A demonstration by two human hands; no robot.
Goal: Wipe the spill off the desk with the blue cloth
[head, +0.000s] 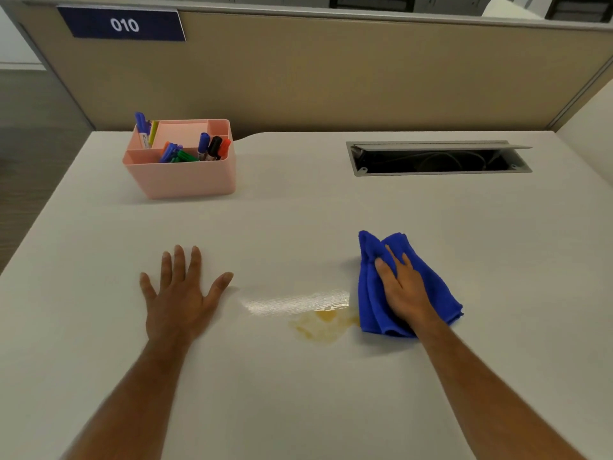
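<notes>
1. Pressing the right hand [403, 293] flat onto the bunched blue cloth [381, 313], fingers spread apart on top rather than clamped around it; grip resting open on the fabric.
2. Lying just right of the spill [323, 323], the cloth's left edge touching or nearly touching the yellowish puddle.
3. Bracing the left hand [180, 293] flat on the desk [298, 210], well left of the spill, fingers splayed and holding nothing.
4. Judging the step: sweeping the cloth leftward across the spill with even downward pressure, keeping the folds under the palm, then folding to a dry face for the shiny wet streak just behind the spill.
5. Showing a smooth pale surface, likely wiping clean easily.
6. Standing far behind and left of the spill, a pink organiser [180, 161] holding markers; behind and right, an open cable hatch [438, 157]; beyond, a beige partition [331, 78] bearing a "010" sign [122, 24].
</notes>
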